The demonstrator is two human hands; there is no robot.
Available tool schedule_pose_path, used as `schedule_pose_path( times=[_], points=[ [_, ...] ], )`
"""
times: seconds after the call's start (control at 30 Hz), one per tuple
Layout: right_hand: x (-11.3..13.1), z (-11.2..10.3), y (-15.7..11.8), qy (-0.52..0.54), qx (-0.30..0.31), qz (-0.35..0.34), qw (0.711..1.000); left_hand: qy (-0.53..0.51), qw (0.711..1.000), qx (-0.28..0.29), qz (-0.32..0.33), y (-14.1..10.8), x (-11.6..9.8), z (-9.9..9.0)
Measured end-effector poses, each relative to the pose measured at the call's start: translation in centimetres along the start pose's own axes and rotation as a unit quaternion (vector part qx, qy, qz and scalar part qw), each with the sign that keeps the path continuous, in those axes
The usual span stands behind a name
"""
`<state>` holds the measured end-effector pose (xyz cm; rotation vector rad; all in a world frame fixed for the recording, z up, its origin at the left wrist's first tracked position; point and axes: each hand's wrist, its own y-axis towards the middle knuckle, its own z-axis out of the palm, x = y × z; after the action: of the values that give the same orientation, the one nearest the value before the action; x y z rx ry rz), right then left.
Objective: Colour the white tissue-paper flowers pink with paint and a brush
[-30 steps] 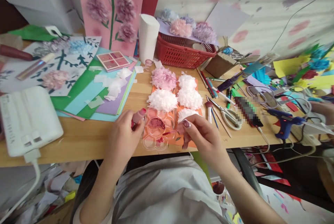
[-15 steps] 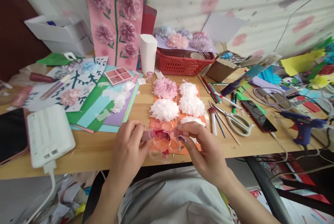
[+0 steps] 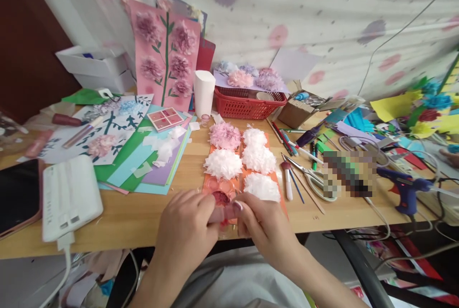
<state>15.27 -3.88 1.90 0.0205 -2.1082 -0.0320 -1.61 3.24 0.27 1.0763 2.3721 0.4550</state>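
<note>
Between my hands is a pink lip gloss tube (image 3: 217, 214), its two parts end to end above the near table edge. My left hand (image 3: 184, 226) is closed round the left part. The fingers of my right hand (image 3: 263, 219) pinch the right end. Just behind them lies a clear palette with round wells (image 3: 225, 185), partly hidden by my hands. One well holds dark red colour (image 3: 220, 197). Beyond it, fluffy white paper flowers (image 3: 223, 163) and a pink paper flower (image 3: 225, 136) rest on orange card (image 3: 282, 203).
On the right lie a makeup brush (image 3: 288, 183), scissors (image 3: 315, 181), pencils and a blue glue gun (image 3: 405, 188). A red basket (image 3: 247, 104) stands at the back. Coloured paper (image 3: 125, 174), a white power bank (image 3: 71, 198) and a phone (image 3: 19, 193) are on the left.
My hands have come together, and the tube's two parts, apart before with the wand showing between them, now meet. My view has tilted up slightly.
</note>
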Motion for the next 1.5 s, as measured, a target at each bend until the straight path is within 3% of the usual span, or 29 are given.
schedule_pose_path(
  times=[0.07, 0.13, 0.17, 0.23, 0.3, 0.37, 0.4, 0.47, 0.5, 0.6, 0.63, 0.7, 0.73, 0.77, 0.8, 0.87, 0.9, 0.93, 1.0, 1.07, 1.13, 1.2, 1.27, 1.33, 1.4, 1.5],
  points=[
    [0.1, 0.5, -0.1, 0.094, 0.07, 0.14, 0.983, 0.071, 0.996, -0.037, 0.044, 0.2, -0.3, -0.1],
    [0.1, 0.5, -0.2, 0.123, 0.079, 0.17, 0.975, 0.084, 0.994, -0.05, 0.051, 0.6, -0.5, -0.2],
    [0.1, 0.4, -0.2, 0.095, 0.049, 0.132, 0.985, 0.065, 0.997, -0.034, 0.022, 0.8, -0.6, -0.3],
    [0.0, 0.0, -0.2, -0.019, -0.027, -0.022, 0.999, -0.024, 0.993, 0.066, -0.095, 1.3, -0.7, -0.8],
    [-0.1, -0.5, -0.1, -0.13, -0.051, -0.206, 0.969, -0.168, 0.941, 0.219, -0.193, 1.7, -0.7, -1.5],
    [-0.3, -0.9, 0.1, -0.21, -0.041, -0.324, 0.922, -0.292, 0.87, 0.337, -0.21, 2.1, -0.8, -2.3],
    [-0.2, -1.1, 0.1, -0.237, -0.037, -0.351, 0.905, -0.312, 0.856, 0.359, -0.203, 2.3, -0.8, -2.6],
    [0.1, -1.6, 0.2, -0.259, -0.031, -0.336, 0.905, -0.246, 0.888, 0.331, -0.202, 2.4, -1.0, -2.8],
    [0.3, -1.8, 0.2, -0.242, -0.02, -0.296, 0.924, -0.177, 0.919, 0.291, -0.2, 2.4, -1.1, -2.8],
    [1.2, -2.5, 0.3, -0.038, 0.066, -0.079, 0.994, -0.001, 0.984, 0.139, -0.114, 2.2, -1.4, -2.2],
    [1.5, -2.7, 0.4, 0.067, 0.113, 0.004, 0.991, 0.028, 0.993, 0.09, -0.064, 2.1, -1.5, -2.0],
    [1.6, -2.7, 0.5, 0.258, 0.196, 0.125, 0.938, 0.063, 0.998, 0.009, 0.007, 2.1, -1.7, -1.9],
    [1.6, -2.5, 0.5, 0.312, 0.208, 0.146, 0.915, 0.074, 0.997, -0.012, 0.014, 2.2, -1.8, -2.0],
    [1.4, -2.3, 0.5, 0.325, 0.195, 0.139, 0.915, 0.077, 0.997, -0.01, 0.001, 2.3, -1.8, -2.2],
    [1.2, -2.0, 0.5, 0.291, 0.157, 0.1, 0.939, 0.069, 0.997, 0.016, -0.032, 2.4, -1.8, -2.5],
    [0.7, -1.4, 0.4, 0.118, 0.047, -0.063, 0.99, 0.004, 0.985, 0.129, -0.112, 2.7, -1.5, -3.4],
    [0.4, -1.1, 0.4, 0.012, 0.001, -0.16, 0.987, -0.053, 0.968, 0.203, -0.135, 2.9, -1.4, -3.8],
    [0.2, -1.0, 0.4, -0.079, -0.027, -0.245, 0.966, -0.108, 0.947, 0.266, -0.145, 3.1, -1.2, -4.2],
    [0.0, -0.9, 0.4, -0.164, -0.035, -0.316, 0.934, -0.144, 0.925, 0.322, -0.141, 3.3, -0.8, -4.6],
    [0.2, -1.1, 0.4, -0.098, 0.008, -0.225, 0.97, -0.068, 0.945, 0.296, -0.121, 3.5, -0.7, -4.5],
    [0.7, -1.4, 0.3, 0.076, 0.065, -0.041, 0.994, 0.026, 0.966, 0.244, -0.084, 3.7, -1.0, -4.0],
    [1.1, -1.5, 0.0, 0.221, 0.084, 0.096, 0.967, 0.055, 0.973, 0.221, -0.046, 3.9, -1.3, -3.4],
    [1.4, -1.6, -0.2, 0.247, 0.062, 0.131, 0.958, 0.038, 0.972, 0.225, -0.056, 3.9, -1.6, -3.0],
    [1.1, -1.7, -0.5, 0.164, 0.037, 0.069, 0.983, -0.024, 0.961, 0.259, -0.098, 3.8, -1.3, -2.9],
    [0.5, -2.1, -0.7, 0.027, 0.018, -0.068, 0.997, -0.133, 0.927, 0.325, -0.129, 3.7, -0.2, -3.1],
    [-1.0, -3.1, -1.0, -0.095, -0.016, -0.266, 0.959, -0.283, 0.843, 0.432, -0.148, 3.3, 2.3, -3.7]
  ],
)
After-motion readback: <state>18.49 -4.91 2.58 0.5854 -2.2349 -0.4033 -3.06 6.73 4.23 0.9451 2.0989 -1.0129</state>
